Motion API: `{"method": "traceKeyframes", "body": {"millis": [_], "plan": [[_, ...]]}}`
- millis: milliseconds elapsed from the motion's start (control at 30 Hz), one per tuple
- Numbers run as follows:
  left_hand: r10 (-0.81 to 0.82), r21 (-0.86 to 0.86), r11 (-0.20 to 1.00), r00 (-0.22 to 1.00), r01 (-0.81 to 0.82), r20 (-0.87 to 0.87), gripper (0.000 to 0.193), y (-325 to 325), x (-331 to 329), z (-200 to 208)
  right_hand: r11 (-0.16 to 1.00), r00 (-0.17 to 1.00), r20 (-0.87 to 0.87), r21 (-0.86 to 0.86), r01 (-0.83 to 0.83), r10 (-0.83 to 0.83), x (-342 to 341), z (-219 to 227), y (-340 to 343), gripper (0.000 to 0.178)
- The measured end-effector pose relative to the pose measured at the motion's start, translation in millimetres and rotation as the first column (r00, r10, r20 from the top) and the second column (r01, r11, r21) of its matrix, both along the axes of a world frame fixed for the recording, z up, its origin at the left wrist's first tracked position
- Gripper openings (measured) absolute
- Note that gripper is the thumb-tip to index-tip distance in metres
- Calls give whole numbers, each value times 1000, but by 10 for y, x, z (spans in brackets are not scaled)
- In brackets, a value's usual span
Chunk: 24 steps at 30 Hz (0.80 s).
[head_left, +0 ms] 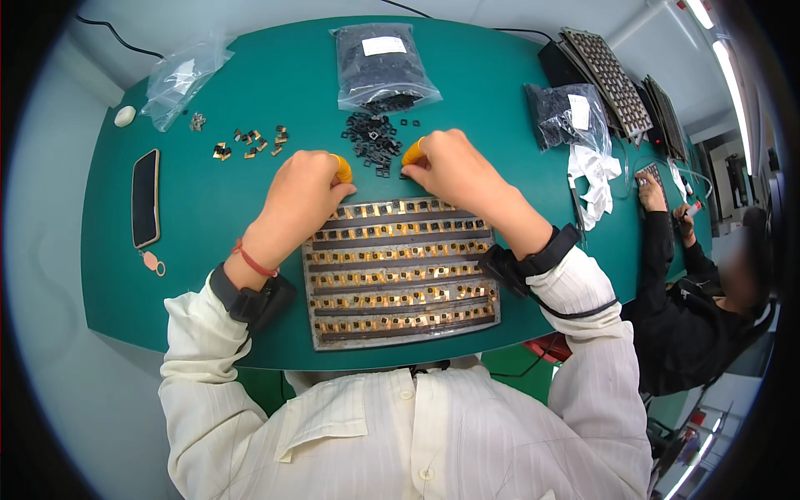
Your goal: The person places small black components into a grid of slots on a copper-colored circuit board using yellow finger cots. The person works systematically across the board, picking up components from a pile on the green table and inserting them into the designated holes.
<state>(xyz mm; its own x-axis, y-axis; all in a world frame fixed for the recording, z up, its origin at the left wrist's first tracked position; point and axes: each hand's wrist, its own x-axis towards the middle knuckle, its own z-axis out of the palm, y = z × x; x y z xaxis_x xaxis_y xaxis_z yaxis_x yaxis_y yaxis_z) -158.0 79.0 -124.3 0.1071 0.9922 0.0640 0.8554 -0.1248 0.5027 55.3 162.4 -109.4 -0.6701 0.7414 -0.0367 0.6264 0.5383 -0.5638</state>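
A loose pile of small black square frame-like pieces lies on the green table, between and just beyond my hands. My left hand, a yellow finger cot on its index finger, is closed in a pinch left of the pile, over the far left corner of the tray. On the pile's right side my right hand, also with a yellow cot, has thumb and finger drawn together. Whatever either hand pinches is too small or hidden to make out. Below them lies a grey tray with several rows of gold strips bearing dark squares.
Beyond the pile sits a clear bag of black pieces; another bag lies right, near stacked trays and white tissue. Left are gold-and-black parts and a phone. A co-worker sits at right.
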Motion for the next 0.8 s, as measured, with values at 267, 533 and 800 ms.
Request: {"method": "traceKeyframes", "body": {"millis": [267,533,800], "plan": [[-1,104,994,994,13,-114,16,-34,66,-22,997,997,-62,-62,39,-42,46,-29,25,20],[-108,91,991,993,103,50,15,-89,119,75,997,996,-19,12,83,-82,-47,-112,-56,19],[-280,63,958,960,280,-8,12,-201,332,108,997,994,-72,11,83,-82,-34,-134,-16,12]]}}
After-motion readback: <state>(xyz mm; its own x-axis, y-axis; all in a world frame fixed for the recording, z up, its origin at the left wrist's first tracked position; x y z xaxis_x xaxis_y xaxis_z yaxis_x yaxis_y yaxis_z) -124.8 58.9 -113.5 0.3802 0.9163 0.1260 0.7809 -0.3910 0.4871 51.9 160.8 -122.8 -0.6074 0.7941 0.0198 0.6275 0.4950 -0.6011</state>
